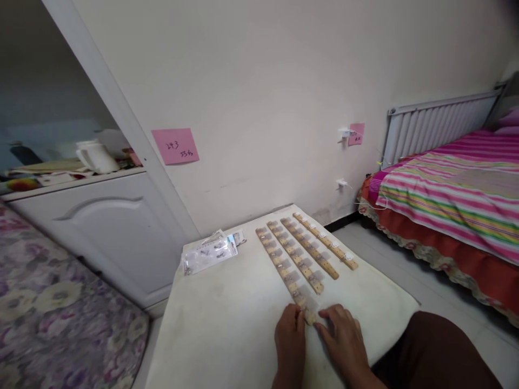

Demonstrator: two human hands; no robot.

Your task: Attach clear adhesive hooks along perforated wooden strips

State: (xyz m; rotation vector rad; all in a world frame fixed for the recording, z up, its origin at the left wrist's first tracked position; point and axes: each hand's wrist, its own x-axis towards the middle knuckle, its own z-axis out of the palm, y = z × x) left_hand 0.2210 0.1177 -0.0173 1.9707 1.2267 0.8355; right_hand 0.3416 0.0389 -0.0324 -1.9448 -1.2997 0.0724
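My left hand (pixel 291 335) is at the near end of the leftmost wooden strip (pixel 284 270), its fingers bent together against the strip's left edge. What lies in that pinch is too small to make out. On the other side of the same end, my right hand (pixel 344 337) has its thumb by the strip's tip and its fingers apart. Small clear plastic tabs are spaced along this strip. Beside it lie a second strip (pixel 292 253) and a third strip (pixel 312 248), both with clear tabs, and a fourth strip (pixel 327 241) with round white pieces.
Clear plastic packets (pixel 208 255) lie at the back left of the white table (pixel 227 324). A pale cabinet (pixel 101 232) and floral fabric (pixel 52 324) stand left. A bed (pixel 446 183) is on the right, and white plugs (pixel 344 133) jut from the wall.
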